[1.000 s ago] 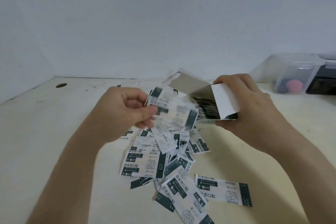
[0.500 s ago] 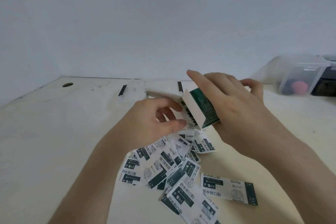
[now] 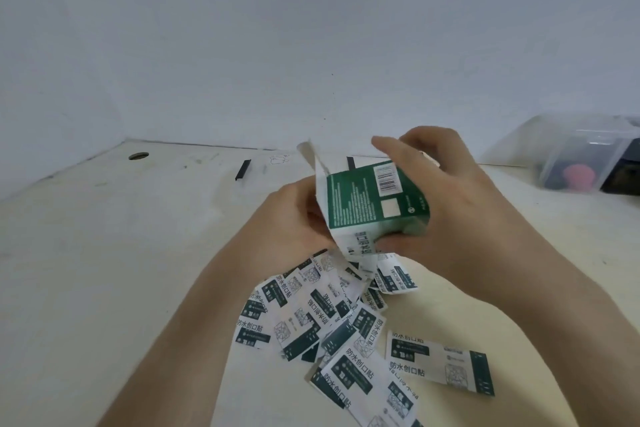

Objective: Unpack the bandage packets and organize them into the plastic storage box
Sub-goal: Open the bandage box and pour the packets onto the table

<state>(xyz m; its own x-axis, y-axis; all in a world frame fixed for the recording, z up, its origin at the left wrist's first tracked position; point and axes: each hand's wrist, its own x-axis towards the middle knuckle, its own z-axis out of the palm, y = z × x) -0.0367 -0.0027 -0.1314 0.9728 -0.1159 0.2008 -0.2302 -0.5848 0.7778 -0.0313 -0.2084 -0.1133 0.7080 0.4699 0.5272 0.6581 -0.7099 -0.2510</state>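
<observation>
- The surface (image 3: 104,270) is pale wood, set into a corner of plain white walls (image 3: 311,28); its far edge meets the wall and its left edge runs along the side wall.
- A round hole (image 3: 138,156) sits at far left, with two dark slots (image 3: 242,170) further right along the far edge.
- The left half of the surface lies bare; the near middle is covered by a loose pile of packets (image 3: 332,319), white and dark green, overlapping.
- Just above the pile, the carton (image 3: 367,198) is held tilted, flap up.
- The right hand (image 3: 446,204) has its grip clenched around the carton from the right; the left hand (image 3: 291,222) is at its open end, grip hidden behind the carton, so I cannot tell.
- The clear storage box (image 3: 568,152) stands at far right, well apart from the pile, something pink inside.
</observation>
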